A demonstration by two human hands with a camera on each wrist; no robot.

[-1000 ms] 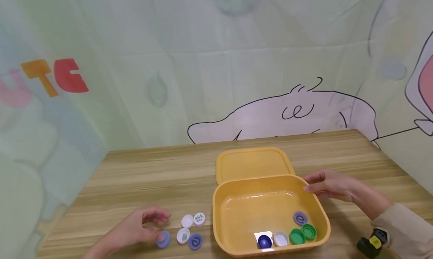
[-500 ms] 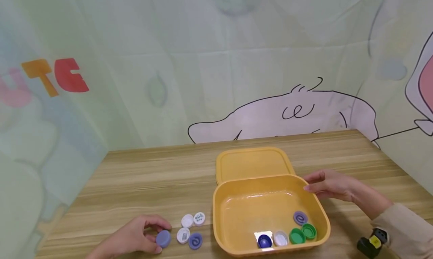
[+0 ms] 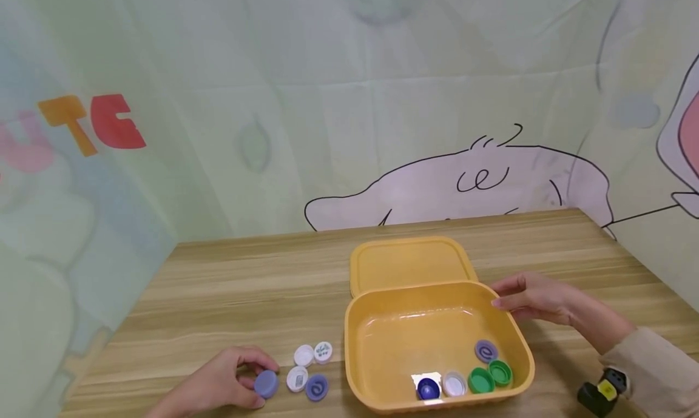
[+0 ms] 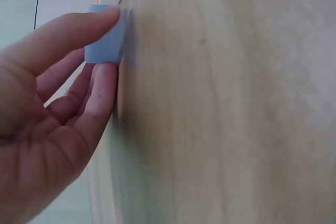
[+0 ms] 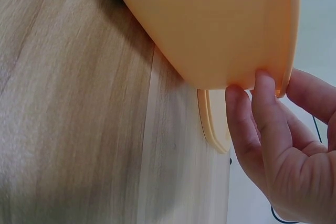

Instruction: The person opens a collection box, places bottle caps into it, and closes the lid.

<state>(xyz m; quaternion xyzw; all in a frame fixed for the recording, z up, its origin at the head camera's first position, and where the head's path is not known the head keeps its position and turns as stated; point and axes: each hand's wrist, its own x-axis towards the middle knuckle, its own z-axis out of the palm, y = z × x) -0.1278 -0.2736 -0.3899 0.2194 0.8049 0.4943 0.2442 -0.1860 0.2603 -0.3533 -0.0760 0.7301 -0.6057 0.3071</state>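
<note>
Between thumb and fingers, my left hand [image 3: 221, 378] pinches a blue-purple bottle cap [image 3: 266, 384] at the table's front left. The left wrist view shows this cap [image 4: 105, 35] from the side, its edge close at the wood. Just right of it lie several more caps: white ones, among them a white cap [image 3: 297, 379], and a purple cap [image 3: 317, 387] with a swirl. My right hand [image 3: 537, 300] grips the back right corner of a yellow plastic box [image 3: 349, 345], thumb over the rim and fingers against the outer wall [image 5: 220, 35].
Inside the box are a dark blue cap [image 3: 428, 389], a white cap [image 3: 454, 384], two green caps including one green cap [image 3: 481, 380], and a purple cap [image 3: 486, 350]. A yellow lid [image 3: 412, 263] lies behind the box on the wooden table [image 3: 246, 290].
My left hand's thumb and fingers have closed round the blue-purple cap, which they partly covered before. The right hand and the box stay in place.
</note>
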